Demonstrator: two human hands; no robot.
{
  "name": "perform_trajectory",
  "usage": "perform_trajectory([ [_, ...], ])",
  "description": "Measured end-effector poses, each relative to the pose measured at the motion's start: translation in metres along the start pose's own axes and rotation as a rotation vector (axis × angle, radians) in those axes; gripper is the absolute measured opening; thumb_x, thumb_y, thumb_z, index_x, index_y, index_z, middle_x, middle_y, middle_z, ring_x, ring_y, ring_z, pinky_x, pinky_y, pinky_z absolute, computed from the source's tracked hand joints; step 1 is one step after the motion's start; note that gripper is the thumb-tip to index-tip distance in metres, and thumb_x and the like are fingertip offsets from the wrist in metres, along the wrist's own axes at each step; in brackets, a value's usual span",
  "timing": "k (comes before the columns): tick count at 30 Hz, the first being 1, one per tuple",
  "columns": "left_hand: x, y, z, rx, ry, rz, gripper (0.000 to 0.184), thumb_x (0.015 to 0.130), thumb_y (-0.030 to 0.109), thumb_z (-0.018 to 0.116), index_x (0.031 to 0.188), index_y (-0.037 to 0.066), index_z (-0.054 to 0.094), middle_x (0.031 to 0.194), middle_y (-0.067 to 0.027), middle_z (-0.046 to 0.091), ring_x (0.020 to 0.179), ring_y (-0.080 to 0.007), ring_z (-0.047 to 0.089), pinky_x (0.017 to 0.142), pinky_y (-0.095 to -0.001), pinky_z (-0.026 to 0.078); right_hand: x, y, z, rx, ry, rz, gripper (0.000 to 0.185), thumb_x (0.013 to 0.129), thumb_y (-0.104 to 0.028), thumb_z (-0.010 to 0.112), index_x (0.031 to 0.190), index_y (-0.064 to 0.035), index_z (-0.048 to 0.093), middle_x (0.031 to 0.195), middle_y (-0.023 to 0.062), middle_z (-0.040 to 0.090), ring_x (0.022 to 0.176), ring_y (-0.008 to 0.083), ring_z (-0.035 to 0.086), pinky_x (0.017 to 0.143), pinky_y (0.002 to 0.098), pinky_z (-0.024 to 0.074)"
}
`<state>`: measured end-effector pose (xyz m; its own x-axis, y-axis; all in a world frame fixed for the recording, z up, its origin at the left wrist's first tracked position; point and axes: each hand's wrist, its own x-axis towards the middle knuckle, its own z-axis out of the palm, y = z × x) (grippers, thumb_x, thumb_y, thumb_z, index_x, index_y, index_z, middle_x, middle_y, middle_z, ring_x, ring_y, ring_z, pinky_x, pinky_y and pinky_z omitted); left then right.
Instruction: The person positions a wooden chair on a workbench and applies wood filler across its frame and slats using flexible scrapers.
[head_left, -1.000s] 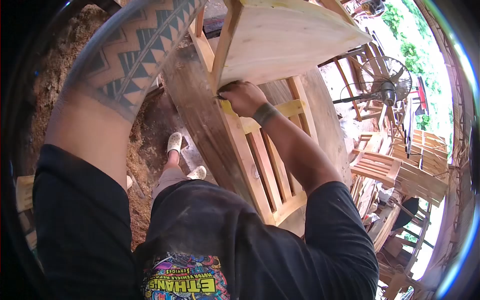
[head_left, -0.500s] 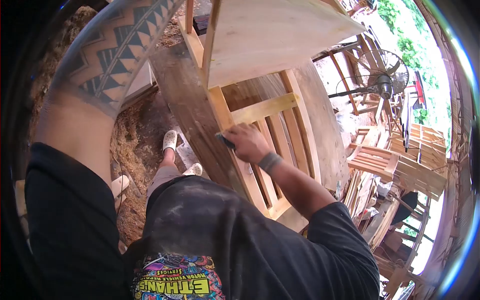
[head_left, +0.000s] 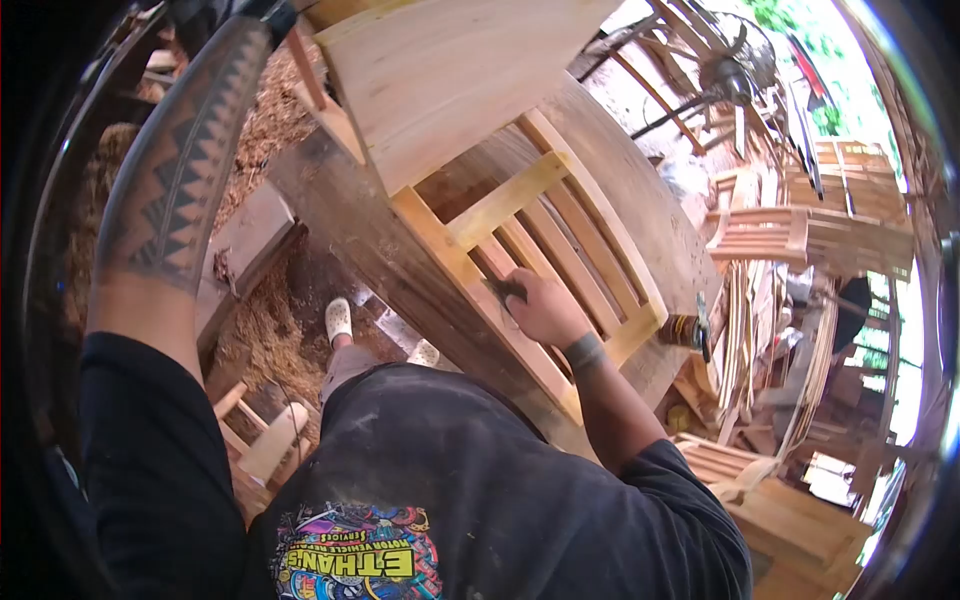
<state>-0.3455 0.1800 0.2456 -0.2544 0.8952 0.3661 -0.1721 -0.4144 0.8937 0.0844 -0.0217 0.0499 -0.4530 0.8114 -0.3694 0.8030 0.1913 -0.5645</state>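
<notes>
My right hand is closed around a small dark pad that looks like folded sandpaper. It rests at the side rail of a wooden chair's slatted back, just below the cross rail. That slatted back lies flat on a worn wooden tabletop, and the chair's pale seat panel rises from its far end. My tattooed left forearm reaches up along the left to a dark band at the wrist, at the top edge; the left hand itself is out of sight.
A can with a brush on it stands at the table's right edge. Behind are a pedestal fan, more slatted chair parts and stacked wood strips. Sawdust covers the floor at left, near a wooden piece.
My right hand has slid along the side rail towards me with the dark sandpaper. The view has turned and shifted, bringing the can into sight at the right.
</notes>
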Motion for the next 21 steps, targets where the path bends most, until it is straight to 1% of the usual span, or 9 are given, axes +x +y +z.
perform_trajectory([
  [2,-0.006,0.002,0.006,-0.051,0.065,0.013,0.034,0.098,0.031,0.068,0.119,0.004,0.067,0.093,-0.0086,0.074,0.07,-0.0194,0.071,0.054,-0.032,0.058,0.014,0.002,0.002,0.012,0.047,0.031,0.031,0.086,-0.016,0.062,0.113,-0.0032,0.072,0.099,0.0258,0.072,0.096,0.0434,0.069,0.086,0.0495,0.0538],
  [4,0.006,-0.006,-0.008,-0.132,-0.029,-0.006,0.033,0.098,0.03,0.068,0.119,0.005,0.066,0.093,-0.0081,0.073,0.071,-0.0187,0.071,0.055,-0.0322,0.058,0.032,0.006,0.006,0.022,0.067,0.048,0.032,0.086,-0.018,0.058,0.112,-0.0067,0.073,0.1,0.0265,0.072,0.098,0.0447,0.068,0.088,0.0514,0.0536],
  [6,0.01,-0.005,-0.016,-0.153,-0.077,-0.094,0.032,0.098,0.029,0.069,0.12,0.006,0.065,0.093,-0.0071,0.072,0.072,-0.0187,0.07,0.056,-0.0328,0.058,0.048,-0.008,0.002,0.024,0.028,0.185,0.037,0.081,-0.015,0.058,0.112,-0.005,0.075,0.104,0.0269,0.073,0.099,0.0429,0.07,0.089,0.049,0.0547],
  [9,-0.006,0.006,0.006,-0.155,0.082,-0.079,0.03,0.098,0.028,0.068,0.117,0.005,0.066,0.092,-0.0066,0.072,0.071,-0.0196,0.07,0.056,-0.0335,0.059,0.064,-0.009,0.007,-0.012,0.055,0.318,0.04,0.076,-0.017,0.062,0.111,-0.0022,0.076,0.105,0.0262,0.074,0.101,0.0407,0.071,0.092,0.0466,0.0554],
  [12,0.011,-0.004,-0.009,-0.184,-0.078,-0.137,0.031,0.098,0.027,0.068,0.116,0.002,0.067,0.091,-0.0078,0.073,0.07,-0.0207,0.071,0.059,-0.034,0.061,0.08,-0.009,0.011,-0.068,0.047,0.364,0.041,0.074,-0.018,0.062,0.109,-0.0012,0.076,0.107,0.0263,0.074,0.103,0.04,0.071,0.093,0.0457,0.0554],
  [15,0.01,-0.006,-0.007,-0.226,-0.166,-0.091,0.033,0.098,0.027,0.067,0.115,-0.001,0.068,0.091,-0.0094,0.073,0.07,-0.0209,0.072,0.058,-0.0329,0.062,0.087,-0.019,0.014,-0.122,0.029,0.381,0.041,0.075,-0.019,0.06,0.109,-0.0022,0.076,0.11,0.0264,0.073,0.104,0.0401,0.07,0.094,0.0458,0.0549],
  [17,0.006,-0.002,-0.007,-0.138,-0.149,-0.044,0.033,0.099,0.027,0.066,0.111,-0.003,0.07,0.089,-0.0104,0.073,0.069,-0.0198,0.073,0.055,-0.0304,0.06,0.091,-0.023,0.015,-0.169,-0.003,0.405,0.041,0.075,-0.019,0.06,0.11,-0.0026,0.076,0.11,0.0261,0.073,0.105,0.0401,0.07,0.094,0.0458,0.0548],
  [19,0.002,0.002,-0.006,-0.064,-0.132,-0.025,0.032,0.099,0.027,0.065,0.106,-0.003,0.072,0.086,-0.0101,0.073,0.068,-0.0191,0.072,0.053,-0.0292,0.059,0.087,-0.026,0.018,-0.165,0.056,0.407,0.041,0.076,-0.02,0.059,0.111,-0.0051,0.077,0.111,0.0246,0.073,0.107,0.0396,0.07,0.095,0.0458,0.0546],
  [21,0.004,0.003,-0.013,0.065,-0.193,0.082,0.031,0.101,0.026,0.061,0.099,-0.002,0.074,0.082,-0.0087,0.073,0.067,-0.017,0.072,0.052,-0.0289,0.057,0.084,-0.033,0.018,-0.169,0.107,0.422,0.041,0.076,-0.02,0.059,0.111,-0.0061,0.077,0.11,0.0239,0.073,0.107,0.0394,0.07,0.095,0.0459,0.0546],
])
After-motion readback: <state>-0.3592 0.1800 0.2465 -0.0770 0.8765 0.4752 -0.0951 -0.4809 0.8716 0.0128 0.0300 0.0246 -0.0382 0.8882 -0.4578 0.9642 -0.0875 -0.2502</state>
